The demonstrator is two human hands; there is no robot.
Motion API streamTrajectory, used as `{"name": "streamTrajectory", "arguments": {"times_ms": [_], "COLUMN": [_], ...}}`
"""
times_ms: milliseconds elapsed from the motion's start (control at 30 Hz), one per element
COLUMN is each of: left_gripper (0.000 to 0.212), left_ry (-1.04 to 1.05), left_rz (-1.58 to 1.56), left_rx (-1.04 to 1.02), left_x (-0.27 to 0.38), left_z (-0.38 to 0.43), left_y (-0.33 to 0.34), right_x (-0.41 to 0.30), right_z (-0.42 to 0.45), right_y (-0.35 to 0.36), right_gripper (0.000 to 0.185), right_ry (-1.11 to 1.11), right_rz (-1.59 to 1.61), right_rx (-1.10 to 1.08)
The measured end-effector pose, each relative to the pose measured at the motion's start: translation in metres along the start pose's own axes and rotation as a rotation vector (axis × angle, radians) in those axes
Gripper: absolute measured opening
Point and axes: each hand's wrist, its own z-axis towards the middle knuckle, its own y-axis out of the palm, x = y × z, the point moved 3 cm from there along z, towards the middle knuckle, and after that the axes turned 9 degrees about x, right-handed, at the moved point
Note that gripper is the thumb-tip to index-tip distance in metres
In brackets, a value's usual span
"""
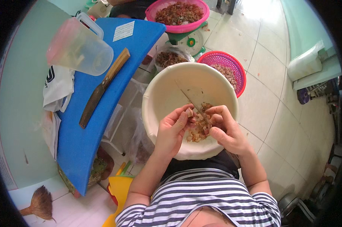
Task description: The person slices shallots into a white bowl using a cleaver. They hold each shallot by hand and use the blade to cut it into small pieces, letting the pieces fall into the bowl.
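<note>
A cream plastic basin (162,85) stands before me, with brownish peelings and small bulbs, likely shallots (198,129), at its near side. Over it, my left hand (176,122) pinches a small pale peeled bulb (189,112) between thumb and fingertips. My right hand (226,127) is curled just to the right, its fingers around the lower end of a thin knife (195,105). The blade points up and left over the basin. Part of the knife's handle end is hidden by the fingers.
A red colander (239,65) of pale bulbs sits beyond the basin. Further off, a pink basket (149,12) of peelings rests on a green scale (192,42). A large knife (98,93) and plastic pitcher (83,48) lie on the blue tabletop (117,82) at left. Another person sits partly visible beyond.
</note>
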Motion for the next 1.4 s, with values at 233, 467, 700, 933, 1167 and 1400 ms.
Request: {"name": "streamTrajectory", "arguments": {"times_ms": [233, 467, 700, 933, 1167, 1400], "left_gripper": [0.029, 0.024, 0.025, 0.029, 0.033, 0.035], "left_ry": [0.066, 0.115, 0.1, 0.076, 0.208, 0.088], "left_rz": [-0.009, -0.031, -0.022, 0.016, 0.259, 0.088], "left_rx": [0.015, -0.023, -0.024, 0.041, 0.032, 0.0], "left_x": [0.001, -0.004, -0.002, 0.002, 0.002, 0.003], "left_z": [-0.003, 0.001, 0.0, -0.003, -0.007, -0.004], "left_y": [0.002, -0.006, -0.002, 0.004, 0.001, 0.003], "right_x": [0.001, 0.006, 0.007, -0.001, 0.002, 0.002], "right_z": [0.0, -0.002, 0.001, 0.0, -0.002, 0.003], "right_y": [0.011, 0.007, 0.004, 0.008, 0.011, -0.001], "right_gripper": [0.054, 0.046, 0.055, 0.047, 0.046, 0.046], "right_ry": [-0.048, 0.055, 0.101, 0.031, 0.012, 0.041], "right_rz": [0.122, 0.221, 0.322, 0.23, 0.209, 0.129], "right_rx": [-0.158, -0.141, -0.122, -0.152, -0.135, -0.027]}}
